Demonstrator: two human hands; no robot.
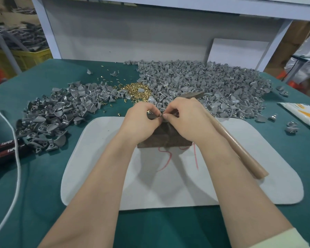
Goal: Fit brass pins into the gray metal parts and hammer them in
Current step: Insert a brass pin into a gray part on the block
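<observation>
My left hand (141,117) and my right hand (184,115) meet fingertip to fingertip over a dark metal block (161,138) on a white mat (168,176). Between the fingertips they pinch a small gray metal part (161,116); whether a pin is in it cannot be seen. A heap of brass pins (136,91) lies just beyond the hands. Gray metal parts form a big pile (213,86) to the right and a smaller pile (61,111) to the left. A hammer with a tan wooden handle (240,145) lies under my right wrist, its head (191,95) near the big pile.
The green table (43,194) carries red-and-black pliers (4,149) and a white cord (16,158) at the left. A white and orange packet (302,115) lies at the right edge, with loose gray parts near it. A white board (238,51) leans at the back.
</observation>
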